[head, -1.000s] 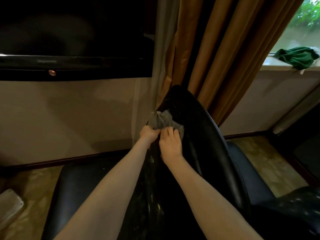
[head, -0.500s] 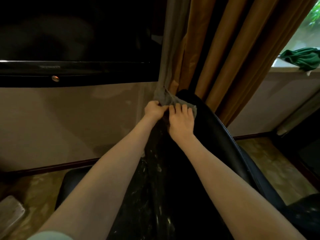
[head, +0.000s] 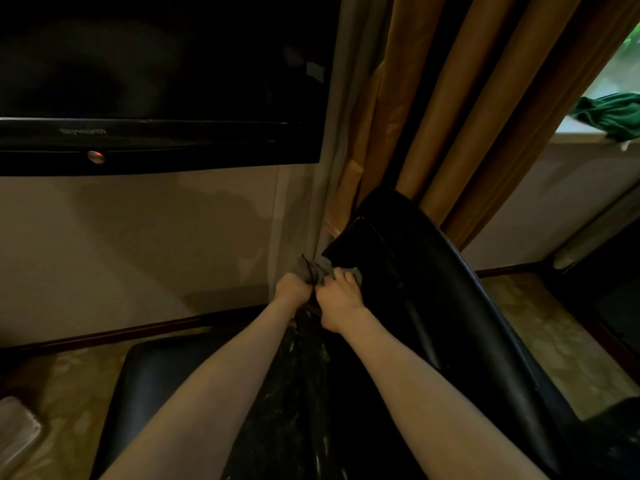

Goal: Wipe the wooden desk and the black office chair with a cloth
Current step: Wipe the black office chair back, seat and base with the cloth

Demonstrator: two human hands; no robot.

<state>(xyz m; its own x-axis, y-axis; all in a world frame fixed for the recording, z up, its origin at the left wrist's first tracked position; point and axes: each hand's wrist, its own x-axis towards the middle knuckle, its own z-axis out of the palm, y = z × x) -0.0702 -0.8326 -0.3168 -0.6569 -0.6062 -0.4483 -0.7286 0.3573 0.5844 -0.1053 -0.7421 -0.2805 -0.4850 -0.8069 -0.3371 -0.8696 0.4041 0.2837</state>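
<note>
The black office chair fills the middle of the head view, its glossy backrest rising toward the curtain. A small grey cloth is bunched at the backrest's left edge. My left hand grips the cloth from the left with curled fingers. My right hand grips it from the right, knuckles up, against the chair back. Both forearms reach in from the bottom. The desk is not in view.
A dark television hangs on the beige wall at upper left. Brown curtains hang behind the chair. A green cloth lies on the windowsill at right. Patterned floor shows on both sides; a pale object sits at bottom left.
Both hands and the cloth have slid down the backrest's left edge from near its top. The right hand's fingers went from spread flat to curled round the cloth.
</note>
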